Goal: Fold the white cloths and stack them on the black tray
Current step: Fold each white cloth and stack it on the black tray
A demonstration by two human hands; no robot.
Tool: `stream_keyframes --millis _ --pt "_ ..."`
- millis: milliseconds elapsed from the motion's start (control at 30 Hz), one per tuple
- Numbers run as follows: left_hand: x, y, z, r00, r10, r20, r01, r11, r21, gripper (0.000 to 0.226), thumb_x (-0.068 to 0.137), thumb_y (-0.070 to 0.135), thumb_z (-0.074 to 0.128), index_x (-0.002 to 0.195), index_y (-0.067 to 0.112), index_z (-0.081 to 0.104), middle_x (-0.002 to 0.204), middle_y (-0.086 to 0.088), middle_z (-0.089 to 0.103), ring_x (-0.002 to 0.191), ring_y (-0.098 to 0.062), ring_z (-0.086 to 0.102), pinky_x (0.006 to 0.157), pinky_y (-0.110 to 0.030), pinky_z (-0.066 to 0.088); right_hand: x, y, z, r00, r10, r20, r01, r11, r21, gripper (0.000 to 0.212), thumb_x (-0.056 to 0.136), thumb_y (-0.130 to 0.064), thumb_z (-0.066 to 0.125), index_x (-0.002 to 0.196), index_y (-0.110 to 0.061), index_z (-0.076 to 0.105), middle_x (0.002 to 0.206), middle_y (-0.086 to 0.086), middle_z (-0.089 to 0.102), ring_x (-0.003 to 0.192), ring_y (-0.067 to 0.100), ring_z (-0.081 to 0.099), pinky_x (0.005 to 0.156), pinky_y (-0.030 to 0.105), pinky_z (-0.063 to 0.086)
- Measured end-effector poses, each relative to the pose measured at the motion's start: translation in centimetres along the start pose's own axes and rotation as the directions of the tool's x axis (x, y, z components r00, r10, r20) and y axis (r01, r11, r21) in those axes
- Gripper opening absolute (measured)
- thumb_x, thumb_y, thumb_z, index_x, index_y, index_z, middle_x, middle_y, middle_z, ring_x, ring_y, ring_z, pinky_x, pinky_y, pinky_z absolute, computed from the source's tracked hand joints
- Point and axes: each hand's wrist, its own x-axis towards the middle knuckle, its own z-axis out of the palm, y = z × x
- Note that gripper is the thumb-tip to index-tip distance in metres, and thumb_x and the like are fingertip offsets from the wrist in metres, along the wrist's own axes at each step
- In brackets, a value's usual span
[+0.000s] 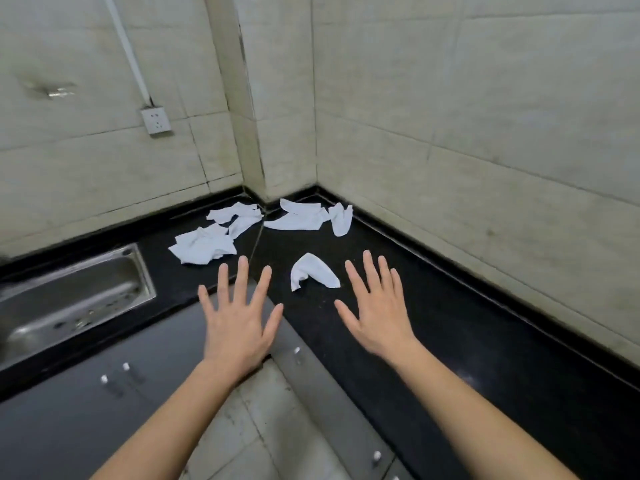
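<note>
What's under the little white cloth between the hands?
The little white cloth lies on the black counter, which shows all round it. The spot directly beneath is covered, unseen.

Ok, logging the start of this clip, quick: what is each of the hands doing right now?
Left hand: open, fingers spread, holding nothing.
Right hand: open, fingers spread, holding nothing; the nearest white cloth lies untouched between the two.

head camera | faces forward, down | close above left hand [239, 325], right hand [379, 315], counter [467, 341] corner | single view
</note>
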Motion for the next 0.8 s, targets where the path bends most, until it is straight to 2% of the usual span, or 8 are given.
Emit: stream_keyframes --millis 233,367,600,700,800 --pt "3.1 -6.9 4.4 0.992 -0.098 0.078 0.1 0.995 -0.019 0.073 0.095 0.064 0.024 0.158 0.028 0.014 0.166 -0.009 -0.003 0.151 -0.037 0.002 0.114 -0.068 0.015 6.5 -5.4 5.7 0.993 -0.079 0.084 0.077 0.997 0.023 0.071 0.097 -0.055 0.04 0.157 -0.02 0.022 0.165 0.017 0.014 0.15 0.042 0.015 0.12 0.054 0.02" --pt "7.5 -9.4 7.2 0.988 -0.083 0.13 0.082 0.997 0.006 0.075 0.094 0.063 0.026 0.156 0.021 0.021 0.165 -0.014 0.006 0.15 -0.039 0.011 0.112 -0.068 0.021 11.5 -6.3 9.6 0.993 -0.087 0.082 0.084 0.996 0.039 0.072 0.097 -0.055 0.04 0.157 -0.021 0.022 0.165 0.016 0.013 0.151 0.041 0.015 0.12 0.052 0.019" --pt "20.8 -13.7 12.0 0.968 -0.024 0.251 0.003 0.997 0.083 0.077 0.091 0.062 0.027 0.154 0.018 0.028 0.162 -0.016 0.018 0.147 -0.042 0.022 0.107 -0.066 0.03 23.5 -5.6 15.1 0.988 0.003 0.152 -0.013 0.998 0.066 0.071 0.101 -0.055 0.031 0.16 -0.023 0.006 0.167 0.01 -0.005 0.154 0.032 -0.006 0.123 0.046 0.001" --pt "27.2 -14.8 13.3 0.963 0.058 0.265 -0.083 0.993 0.086 0.075 0.094 0.058 0.036 0.156 0.018 0.023 0.164 -0.015 0.011 0.149 -0.039 0.013 0.112 -0.065 0.026 28.8 -4.6 15.6 0.986 0.024 0.165 -0.033 0.998 0.051 0.072 0.101 -0.053 0.034 0.16 -0.021 0.008 0.167 0.011 0.0 0.154 0.033 -0.002 0.123 0.047 0.005" --pt "31.5 -15.3 14.6 0.951 0.093 0.294 -0.112 0.993 0.048 0.078 0.097 0.054 0.038 0.158 0.021 0.002 0.165 -0.011 -0.009 0.151 -0.035 -0.006 0.119 -0.059 0.011 32.9 -3.8 16.5 0.985 0.062 0.16 -0.067 0.997 0.025 0.071 0.097 -0.049 0.049 0.156 -0.016 0.029 0.163 0.016 0.022 0.15 0.038 0.019 0.12 0.05 0.02"
